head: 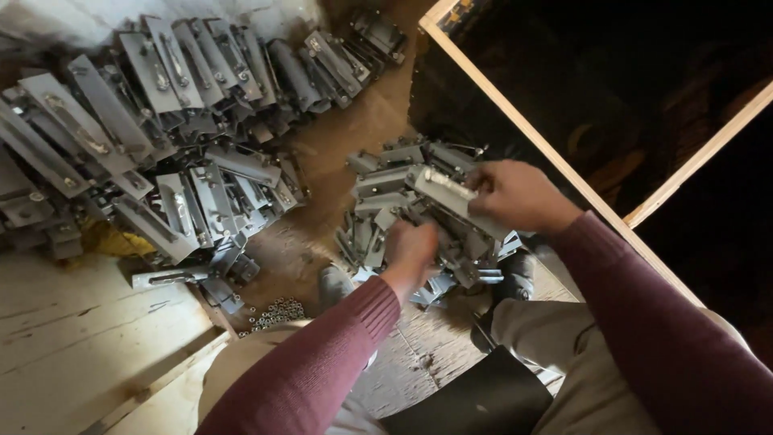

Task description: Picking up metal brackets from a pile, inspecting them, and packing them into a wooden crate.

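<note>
My right hand [515,196] grips one end of a grey metal bracket [445,190], holding it tilted above a small heap of like brackets [386,181] on the floor between my knees. My left hand [411,248] is curled down into the near side of that heap, fingers closed around parts there; what it holds is hidden under the hand. Both arms wear dark red sleeves.
A large stack of grey metal brackets [161,137] fills the upper left. A small pile of nuts [274,312] lies by my left knee. A wooden-framed dark panel [547,153] runs diagonally at right. A yellow scrap [113,240] lies at left, and pale boards [72,322] cover the floor at lower left.
</note>
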